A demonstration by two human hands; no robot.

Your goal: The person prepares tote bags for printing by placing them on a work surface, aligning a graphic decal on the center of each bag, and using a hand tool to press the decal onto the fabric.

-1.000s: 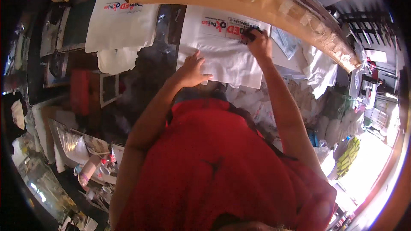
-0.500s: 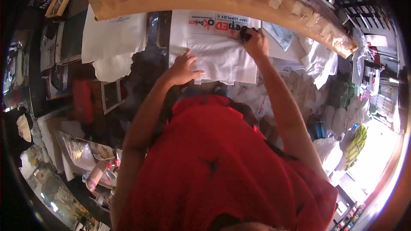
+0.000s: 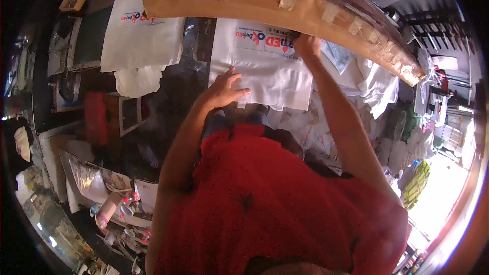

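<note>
Press your left hand (image 3: 224,90) lightly and evenly on the white printed sheet (image 3: 275,84) — ripples cross it below the print, so draw them toward you to get it flat. Work gently with your right hand (image 3: 307,47), without dragging the sheet along. The sheet lies straight ahead of you, its far edge out of sight behind the cardboard-covered beam (image 3: 265,2). Your left hand rests near its left edge, thumb spread away from the fingers, gripping nothing. Your right arm reaches farther, fingers curled, seemingly closed on a small dark thing (image 3: 294,35) — partly hidden by the beam.
</note>
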